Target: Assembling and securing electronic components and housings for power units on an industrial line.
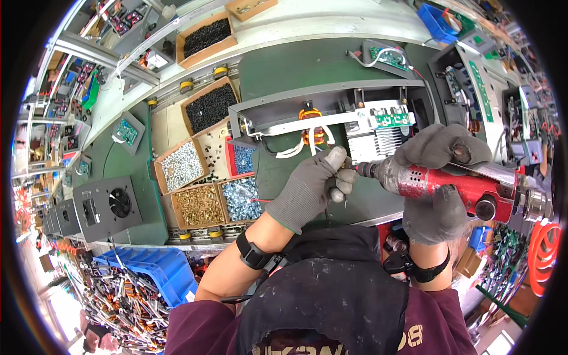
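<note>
Both my hands wear grey gloves. My right hand (441, 207) is wrapped round a red pneumatic screwdriver (414, 180), which lies nearly level with its tip pointing left. At that tip my left hand (322, 180) is closed in a pinch; whatever its fingers hold is too small to make out. Just beyond the hands lies an open grey metal housing (266, 106) with a white bar across it. Inside sit a copper-wound coil (312, 133) with white wires, a finned silver heatsink (373, 148) and a green circuit board (391, 118).
Left of the housing stand boxes of brass-coloured screws (200, 205), silver screws (181, 165), blue parts (239, 198) and black screws (210, 109). Grey fan housings (106, 207) line the left side. A blue crate (154, 269) sits lower left; a red coiled hose (539, 257) hangs at right.
</note>
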The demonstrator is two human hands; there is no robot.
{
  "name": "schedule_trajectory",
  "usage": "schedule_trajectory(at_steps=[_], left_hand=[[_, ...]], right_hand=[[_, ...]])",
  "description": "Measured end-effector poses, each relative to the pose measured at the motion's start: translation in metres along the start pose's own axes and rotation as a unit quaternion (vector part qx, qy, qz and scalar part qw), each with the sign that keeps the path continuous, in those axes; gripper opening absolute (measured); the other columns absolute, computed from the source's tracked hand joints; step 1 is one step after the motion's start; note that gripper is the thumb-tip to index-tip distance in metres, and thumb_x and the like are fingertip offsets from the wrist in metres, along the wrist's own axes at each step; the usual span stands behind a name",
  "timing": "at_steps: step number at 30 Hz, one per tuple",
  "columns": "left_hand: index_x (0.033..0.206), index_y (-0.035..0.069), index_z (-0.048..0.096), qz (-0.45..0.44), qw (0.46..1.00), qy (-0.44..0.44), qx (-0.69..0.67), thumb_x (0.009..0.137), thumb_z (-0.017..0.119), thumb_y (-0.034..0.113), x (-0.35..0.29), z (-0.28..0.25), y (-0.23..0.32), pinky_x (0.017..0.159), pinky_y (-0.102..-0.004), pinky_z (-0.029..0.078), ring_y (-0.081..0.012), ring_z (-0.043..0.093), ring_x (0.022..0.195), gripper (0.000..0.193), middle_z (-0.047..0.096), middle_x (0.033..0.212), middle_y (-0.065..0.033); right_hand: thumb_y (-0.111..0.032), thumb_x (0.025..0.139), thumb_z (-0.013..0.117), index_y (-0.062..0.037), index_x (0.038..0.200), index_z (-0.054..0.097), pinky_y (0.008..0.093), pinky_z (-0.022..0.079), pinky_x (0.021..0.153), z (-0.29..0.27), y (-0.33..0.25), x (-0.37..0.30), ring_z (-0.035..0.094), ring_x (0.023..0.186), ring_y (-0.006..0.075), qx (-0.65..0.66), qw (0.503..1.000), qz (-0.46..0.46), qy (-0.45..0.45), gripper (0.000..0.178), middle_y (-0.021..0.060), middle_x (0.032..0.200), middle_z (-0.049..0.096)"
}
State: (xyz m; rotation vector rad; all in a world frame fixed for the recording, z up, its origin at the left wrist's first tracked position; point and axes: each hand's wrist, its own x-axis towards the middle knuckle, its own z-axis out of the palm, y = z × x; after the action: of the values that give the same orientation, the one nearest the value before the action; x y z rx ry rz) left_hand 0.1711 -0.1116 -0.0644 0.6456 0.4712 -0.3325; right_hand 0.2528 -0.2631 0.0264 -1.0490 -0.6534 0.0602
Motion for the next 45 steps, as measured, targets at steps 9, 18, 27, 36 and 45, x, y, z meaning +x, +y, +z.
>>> schedule_trajectory(at_steps=[9,18,27,36,45], left_hand=[[0.095,0.006,0.058,-0.073,0.997,-0.004,0.030,0.097,0.057,0.049,-0.011,0.015,-0.004,0.046,-0.0204,0.037,-0.0095,0.053,0.061,0.043,0.057,0.075,-0.0029],[0.095,0.005,0.057,-0.046,0.997,-0.023,0.054,0.099,0.053,0.047,-0.008,0.014,-0.017,0.050,-0.0199,0.036,-0.0088,0.048,0.062,0.043,0.057,0.076,-0.0031],[0.101,0.002,0.060,-0.102,0.990,-0.094,-0.004,0.099,0.056,0.042,-0.003,0.001,-0.021,0.049,-0.0215,0.040,-0.0095,0.058,0.065,0.040,0.064,0.085,-0.0057],[0.108,0.014,0.066,0.366,0.514,0.024,0.775,0.073,0.077,0.024,0.012,-0.025,0.012,0.063,-0.0345,0.047,-0.0200,0.063,0.078,0.038,0.061,0.087,-0.0036],[0.100,0.019,0.069,0.332,0.333,-0.050,0.881,0.071,0.075,0.020,0.038,-0.026,0.002,0.071,-0.0378,0.048,-0.0213,0.060,0.087,0.030,0.056,0.089,-0.0017]], right_hand=[[-0.035,0.084,0.075,-0.0133,0.111,0.052,0.0372,0.052,0.063,0.006,-0.010,-0.030,0.055,0.081,0.0241,-0.112,0.993,-0.042,0.000,0.042,0.0073,0.094,0.052],[-0.030,0.079,0.074,-0.0109,0.108,0.049,0.0361,0.046,0.061,0.001,-0.018,-0.031,0.047,0.074,0.0214,-0.071,0.993,-0.030,0.092,0.042,0.0049,0.082,0.045],[-0.028,0.077,0.074,-0.0078,0.109,0.050,0.0359,0.045,0.063,0.001,-0.023,-0.041,0.049,0.078,0.0210,-0.056,0.989,0.008,0.135,0.044,0.0065,0.088,0.049],[-0.017,0.085,0.062,-0.0023,0.119,0.048,0.0425,0.052,0.083,-0.039,-0.006,-0.077,0.061,0.087,0.0252,0.008,0.978,0.080,0.193,0.039,0.0117,0.099,0.061],[-0.015,0.086,0.060,-0.0036,0.118,0.050,0.0410,0.053,0.081,-0.055,0.026,-0.102,0.062,0.086,0.0237,0.044,0.949,0.109,0.293,0.036,0.0104,0.098,0.062]])
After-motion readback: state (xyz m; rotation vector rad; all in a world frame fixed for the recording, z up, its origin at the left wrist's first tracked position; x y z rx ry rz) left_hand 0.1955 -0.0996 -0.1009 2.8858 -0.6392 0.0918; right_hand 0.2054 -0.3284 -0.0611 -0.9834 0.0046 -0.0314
